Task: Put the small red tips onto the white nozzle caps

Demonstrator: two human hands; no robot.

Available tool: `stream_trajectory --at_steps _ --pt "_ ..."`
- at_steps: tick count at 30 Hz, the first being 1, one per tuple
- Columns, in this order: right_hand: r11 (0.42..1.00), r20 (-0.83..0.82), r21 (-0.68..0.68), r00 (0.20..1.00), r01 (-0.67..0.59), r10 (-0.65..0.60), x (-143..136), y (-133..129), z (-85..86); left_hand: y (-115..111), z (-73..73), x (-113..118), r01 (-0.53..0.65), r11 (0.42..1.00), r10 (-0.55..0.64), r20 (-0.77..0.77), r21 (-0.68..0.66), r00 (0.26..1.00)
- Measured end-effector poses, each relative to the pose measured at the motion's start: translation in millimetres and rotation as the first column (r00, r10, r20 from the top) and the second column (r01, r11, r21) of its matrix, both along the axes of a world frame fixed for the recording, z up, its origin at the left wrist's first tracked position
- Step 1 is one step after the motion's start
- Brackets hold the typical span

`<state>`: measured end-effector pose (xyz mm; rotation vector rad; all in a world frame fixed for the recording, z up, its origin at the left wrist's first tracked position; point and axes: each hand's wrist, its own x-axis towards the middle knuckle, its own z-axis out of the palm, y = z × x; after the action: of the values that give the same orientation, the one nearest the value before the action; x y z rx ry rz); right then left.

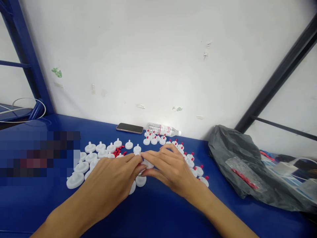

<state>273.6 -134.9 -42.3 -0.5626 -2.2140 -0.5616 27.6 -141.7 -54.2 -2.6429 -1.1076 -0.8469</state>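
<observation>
Blue bench (153, 216) meets white wall (158, 66) at twelve o'clock, right hand (173, 167) pinching a white cap (148, 164), left hand (116, 173) hard to tell.

I'm seeing a phone (129, 128) lying flat beside a clear bottle (164, 130) on its side, while a dark plastic bag (220, 145) is sprawling to my right.

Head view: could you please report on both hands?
Right hand: holding one round white plastic cap, partly hidden. Left hand: fingertips at it, grip unclear. Crowding close: spouted white plastic caps, small red plastic pieces.
</observation>
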Motion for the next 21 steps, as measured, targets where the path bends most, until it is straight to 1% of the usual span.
stream_trajectory --at_steps 2,3,6,8,10,12,14,15,16,17,19,20,21 --pt "0.999 -0.005 0.029 0.999 0.038 -0.037 -3 -2 3.7 0 -3.3 -1 -0.003 1.0 0.003 0.021 0.015 1.0" --pt "0.997 0.003 0.05 0.998 0.056 -0.056 -4 -3 5.9 -1 -4.0 -2 -0.004 1.0 0.004 0.049 -0.013 0.999" --pt "0.988 0.041 0.128 0.994 0.092 -0.098 -7 -8 12.5 -6 1.5 -3 0.051 0.982 -0.024 0.144 -0.184 0.989" --pt "0.98 0.042 0.174 0.993 0.099 -0.108 -8 -11 15.7 -10 10.8 -2 0.122 0.944 -0.05 0.23 -0.308 0.972" --pt "0.971 0.032 0.215 0.993 0.102 -0.111 -7 -14 17.9 -15 21.1 -1 0.186 0.883 -0.044 0.318 -0.431 0.947" --pt "0.963 0.02 0.247 0.993 0.107 -0.115 -5 -15 19.3 -18 28.0 1 0.226 0.811 -0.009 0.375 -0.539 0.927" --pt "0.957 0.023 0.267 0.992 0.115 -0.126 -2 -16 20.6 -17 29.5 1 0.264 0.736 0.029 0.419 -0.623 0.908" --pt "0.954 0.031 0.275 0.99 0.121 -0.135 -1 -17 21.1 -16 28.5 1 0.305 0.694 0.043 0.46 -0.652 0.887" --pt "0.951 0.04 0.284 0.989 0.126 -0.143 0 -18 21.6 -14 27.0 1 0.363 0.641 0.053 0.511 -0.676 0.858" --pt "0.947 0.049 0.293 0.987 0.133 -0.154 -1 -19 21.7 -11 25.3 1 0.432 0.576 0.064 0.565 -0.694 0.823" --pt "0.94 0.056 0.308 0.984 0.145 -0.17 -3 -23 21.2 -6 23.5 1 0.56 0.424 0.083 0.646 -0.712 0.758" --pt "0.937 0.048 0.318 0.984 0.146 -0.17 -5 -24 20.5 -3 23.7 1 0.594 0.36 0.083 0.658 -0.72 0.748" --pt "0.933 0.045 0.331 0.986 0.139 -0.163 -6 -25 19.8 -1 24.8 0 0.6 0.318 0.072 0.65 -0.734 0.757"
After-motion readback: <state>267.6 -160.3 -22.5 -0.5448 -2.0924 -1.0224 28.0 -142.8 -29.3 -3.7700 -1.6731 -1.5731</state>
